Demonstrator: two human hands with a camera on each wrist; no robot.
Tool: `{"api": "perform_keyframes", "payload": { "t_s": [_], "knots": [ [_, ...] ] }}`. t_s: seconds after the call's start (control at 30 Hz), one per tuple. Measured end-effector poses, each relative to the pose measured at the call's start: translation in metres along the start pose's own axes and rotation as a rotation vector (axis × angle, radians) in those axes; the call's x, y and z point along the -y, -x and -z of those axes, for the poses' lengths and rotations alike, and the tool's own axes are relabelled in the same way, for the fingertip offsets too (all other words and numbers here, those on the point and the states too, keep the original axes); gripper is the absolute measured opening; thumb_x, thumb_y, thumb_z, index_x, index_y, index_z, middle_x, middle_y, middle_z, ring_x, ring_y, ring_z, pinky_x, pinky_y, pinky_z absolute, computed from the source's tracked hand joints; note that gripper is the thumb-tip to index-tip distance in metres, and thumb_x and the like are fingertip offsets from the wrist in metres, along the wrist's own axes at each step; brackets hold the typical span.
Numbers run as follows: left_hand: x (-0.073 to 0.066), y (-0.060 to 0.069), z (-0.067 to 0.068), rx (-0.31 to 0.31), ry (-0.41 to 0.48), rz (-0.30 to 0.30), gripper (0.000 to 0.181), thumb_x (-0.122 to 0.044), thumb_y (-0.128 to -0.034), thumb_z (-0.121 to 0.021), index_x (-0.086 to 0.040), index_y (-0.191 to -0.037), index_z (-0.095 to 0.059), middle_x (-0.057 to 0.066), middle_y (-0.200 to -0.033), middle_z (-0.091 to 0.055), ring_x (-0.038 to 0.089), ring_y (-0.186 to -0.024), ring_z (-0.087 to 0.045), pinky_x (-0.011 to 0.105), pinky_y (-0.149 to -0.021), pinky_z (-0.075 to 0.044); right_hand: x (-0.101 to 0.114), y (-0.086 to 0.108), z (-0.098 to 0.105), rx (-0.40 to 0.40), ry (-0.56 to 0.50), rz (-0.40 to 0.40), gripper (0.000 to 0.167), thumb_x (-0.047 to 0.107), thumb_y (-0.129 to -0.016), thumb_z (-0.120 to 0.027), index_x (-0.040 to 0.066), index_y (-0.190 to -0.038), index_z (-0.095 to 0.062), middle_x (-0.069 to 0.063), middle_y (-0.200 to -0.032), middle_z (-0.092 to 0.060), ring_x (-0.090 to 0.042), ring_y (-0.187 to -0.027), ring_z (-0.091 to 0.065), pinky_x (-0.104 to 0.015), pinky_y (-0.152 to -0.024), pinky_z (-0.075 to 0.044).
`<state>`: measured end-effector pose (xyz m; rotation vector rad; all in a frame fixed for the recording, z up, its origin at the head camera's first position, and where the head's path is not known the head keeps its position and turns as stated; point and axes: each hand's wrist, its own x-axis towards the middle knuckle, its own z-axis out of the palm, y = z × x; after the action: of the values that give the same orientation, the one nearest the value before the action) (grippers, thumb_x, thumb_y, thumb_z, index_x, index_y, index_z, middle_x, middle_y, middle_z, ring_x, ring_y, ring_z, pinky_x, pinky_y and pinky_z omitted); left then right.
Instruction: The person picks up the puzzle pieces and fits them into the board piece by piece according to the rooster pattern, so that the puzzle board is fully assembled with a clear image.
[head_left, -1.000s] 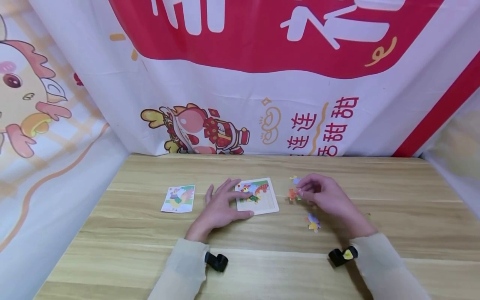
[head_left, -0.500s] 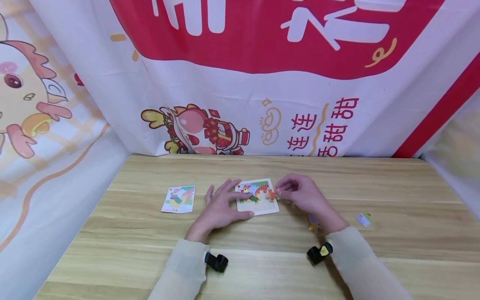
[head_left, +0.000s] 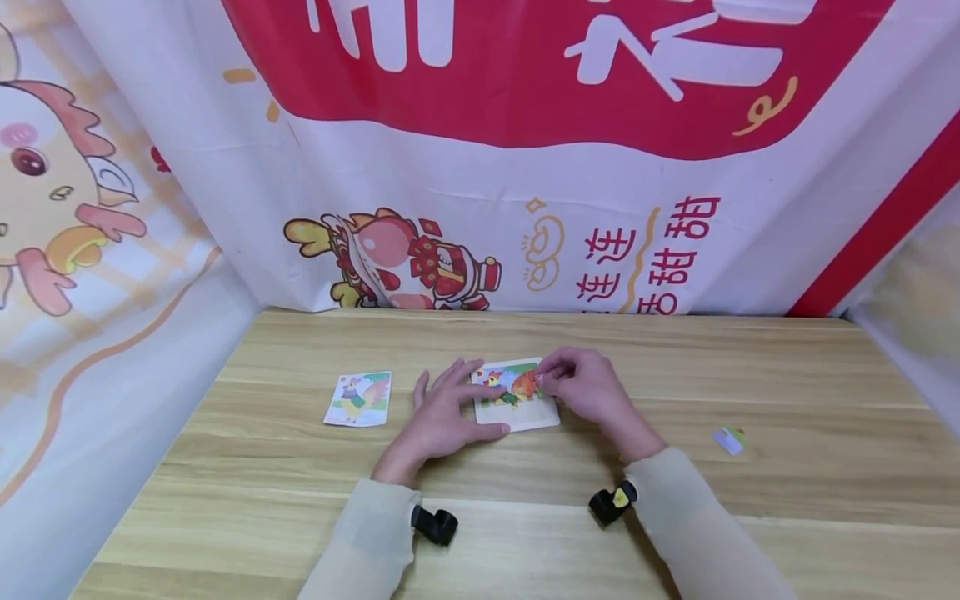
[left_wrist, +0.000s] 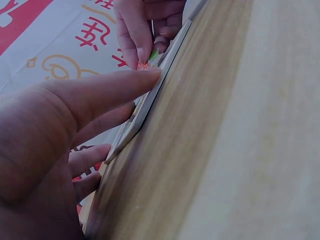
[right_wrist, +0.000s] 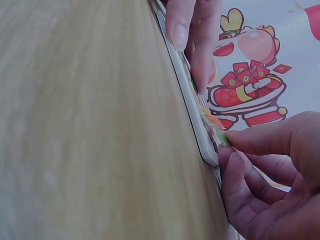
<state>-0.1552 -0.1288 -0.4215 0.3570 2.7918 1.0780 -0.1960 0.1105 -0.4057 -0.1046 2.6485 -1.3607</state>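
A small puzzle tray with a light frame lies on the wooden table, partly filled with a colourful bird picture. My left hand rests spread over its left side, the thumb along the near edge and the fingertips on the picture and frame. At the tray's right side, my right hand pinches a puzzle piece with orange and green on it; the green part of this puzzle piece shows between thumb and finger in the right wrist view. That piece is down at the picture, beside the orange tail; whether it lies flat is hidden by the fingers.
Left of the tray lies a picture card with the same bird. Another loose puzzle piece lies on the table to the right. A printed cloth hangs behind the table's far edge.
My right hand has picked up the orange puzzle piece from the right and carried it left onto the tray. My left hand has stayed put. My right forearm now covers the purple and yellow piece's spot.
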Motion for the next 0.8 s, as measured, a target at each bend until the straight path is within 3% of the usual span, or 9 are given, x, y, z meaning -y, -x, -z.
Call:
{"api": "perform_keyframes", "payload": {
  "t_s": [0.27, 0.37, 0.57, 0.8],
  "knots": [
    [-0.002, -0.001, -0.001, -0.006, -0.009, -0.003, 0.052, -0.043, -0.0838, -0.092, -0.027, -0.132, -0.078, 0.002, -0.175, -0.039, 0.031, -0.17, -0.016, 0.067, -0.133, 0.01, 0.004, 0.0, -0.005, -0.019, 0.055, 0.001, 0.015, 0.01, -0.091, -0.079, 0.011, -0.106, -0.079, -0.008, -0.101, -0.074, -0.022, -0.091, -0.066, -0.03, -0.077, -0.055],
    [-0.003, -0.001, -0.001, 0.008, -0.005, -0.027, 0.053, -0.041, -0.0858, -0.091, -0.023, -0.134, -0.077, 0.002, -0.175, -0.038, 0.031, -0.17, -0.014, 0.064, -0.135, 0.006, 0.005, 0.0, -0.006, -0.025, 0.063, 0.008, 0.016, 0.011, -0.09, -0.082, 0.01, -0.105, -0.078, -0.008, -0.1, -0.075, -0.022, -0.09, -0.067, -0.03, -0.077, -0.054],
    [-0.006, -0.002, -0.001, 0.062, 0.051, -0.102, 0.054, -0.031, -0.0923, -0.086, -0.009, -0.14, -0.072, 0.008, -0.172, -0.043, 0.031, -0.168, -0.022, 0.055, -0.138, -0.009, 0.005, -0.001, -0.008, -0.045, 0.08, 0.026, 0.014, 0.01, -0.089, -0.083, 0.011, -0.102, -0.079, -0.007, -0.097, -0.075, -0.021, -0.088, -0.067, -0.031, -0.079, -0.055],
    [-0.008, -0.001, -0.004, 0.083, 0.003, -0.151, 0.053, -0.03, -0.0971, -0.08, -0.014, -0.146, -0.068, 0.015, -0.173, -0.04, 0.038, -0.168, -0.019, 0.062, -0.137, -0.008, 0.006, 0.0, -0.011, -0.05, 0.098, 0.043, 0.011, 0.008, -0.091, -0.082, 0.01, -0.102, -0.079, -0.008, -0.098, -0.075, -0.022, -0.089, -0.067, -0.035, -0.081, -0.057]
  ]
}}
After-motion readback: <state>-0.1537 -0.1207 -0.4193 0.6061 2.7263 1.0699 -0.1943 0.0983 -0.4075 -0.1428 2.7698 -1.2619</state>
